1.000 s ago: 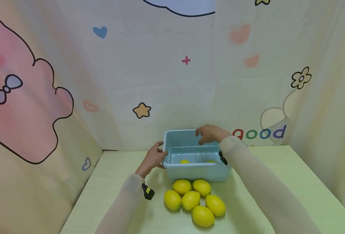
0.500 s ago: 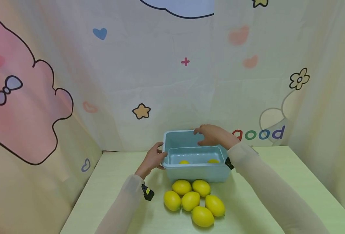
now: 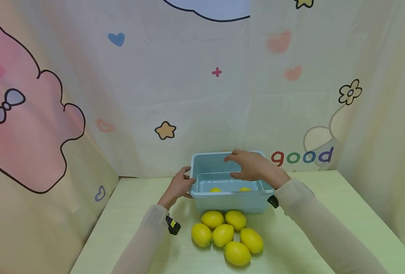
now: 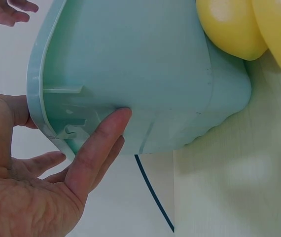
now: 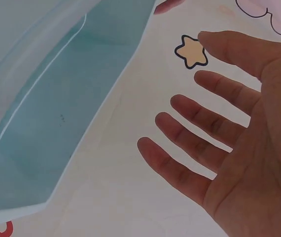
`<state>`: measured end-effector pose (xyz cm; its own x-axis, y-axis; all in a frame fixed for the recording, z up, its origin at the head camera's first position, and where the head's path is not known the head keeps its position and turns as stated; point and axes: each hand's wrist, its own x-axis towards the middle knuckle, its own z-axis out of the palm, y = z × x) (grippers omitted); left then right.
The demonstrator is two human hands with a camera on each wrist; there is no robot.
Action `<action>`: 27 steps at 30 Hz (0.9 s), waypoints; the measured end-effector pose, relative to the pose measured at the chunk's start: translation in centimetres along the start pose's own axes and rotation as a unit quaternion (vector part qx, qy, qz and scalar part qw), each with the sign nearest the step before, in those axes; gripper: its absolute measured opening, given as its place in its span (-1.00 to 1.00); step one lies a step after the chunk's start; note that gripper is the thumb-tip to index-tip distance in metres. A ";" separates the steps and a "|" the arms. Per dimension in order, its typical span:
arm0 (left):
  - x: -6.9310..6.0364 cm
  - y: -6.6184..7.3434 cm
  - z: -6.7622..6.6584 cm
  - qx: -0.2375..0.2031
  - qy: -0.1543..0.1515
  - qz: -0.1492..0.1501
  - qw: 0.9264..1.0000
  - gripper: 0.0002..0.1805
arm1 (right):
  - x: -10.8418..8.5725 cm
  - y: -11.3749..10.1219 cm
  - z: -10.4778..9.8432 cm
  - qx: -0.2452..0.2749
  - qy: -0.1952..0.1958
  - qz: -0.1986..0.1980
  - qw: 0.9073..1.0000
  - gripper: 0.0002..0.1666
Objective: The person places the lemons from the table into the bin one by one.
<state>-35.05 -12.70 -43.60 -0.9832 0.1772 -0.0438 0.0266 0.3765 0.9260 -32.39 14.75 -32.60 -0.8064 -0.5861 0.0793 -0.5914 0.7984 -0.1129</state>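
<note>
A light blue plastic bin [image 3: 229, 201] stands at the back of the table, with two yellow lemons [image 3: 215, 189] visible inside. My left hand [image 3: 179, 187] grips its left rim; in the left wrist view the thumb is at the rim and the fingers [image 4: 98, 148] lie along the outer wall [image 4: 130, 59]. Above the bin's right part hovers my right hand [image 3: 253, 165], empty, its fingers spread and relaxed in the right wrist view [image 5: 249, 133]. Several lemons [image 3: 223, 235] lie on the table in front of the bin.
The pale green table [image 3: 137, 213] meets a printed curtain [image 3: 188, 95] right behind the bin. More curtain hangs at the left and right sides. Each wrist wears a small black device [image 3: 173, 225].
My right hand has moved slightly right and toward me above the bin, its fingers opening wider. The left hand stays at the rim, and the lemons on the table have not moved.
</note>
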 end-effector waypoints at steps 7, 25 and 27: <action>0.0 0.0 0.0 0.002 0.004 0.003 1.000 -0.31 | -1.5 -0.8 0.2 -0.007 0.037 -0.030 0.999 -0.44; 0.0 -0.1 0.0 -0.003 0.000 -0.001 1.000 -0.31 | -6.2 -2.4 2.3 -0.010 0.124 -0.082 0.989 -0.48; 0.0 -0.1 0.0 -0.004 0.000 -0.003 1.000 -0.31 | -6.6 -2.5 2.6 -0.011 0.125 -0.086 0.988 -0.49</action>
<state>-35.05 -12.69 -43.66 -0.9831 0.1762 -0.0490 0.0202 0.3710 0.9284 -25.57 16.29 -35.43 -0.6672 -0.6634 0.3387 -0.7181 0.6937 -0.0557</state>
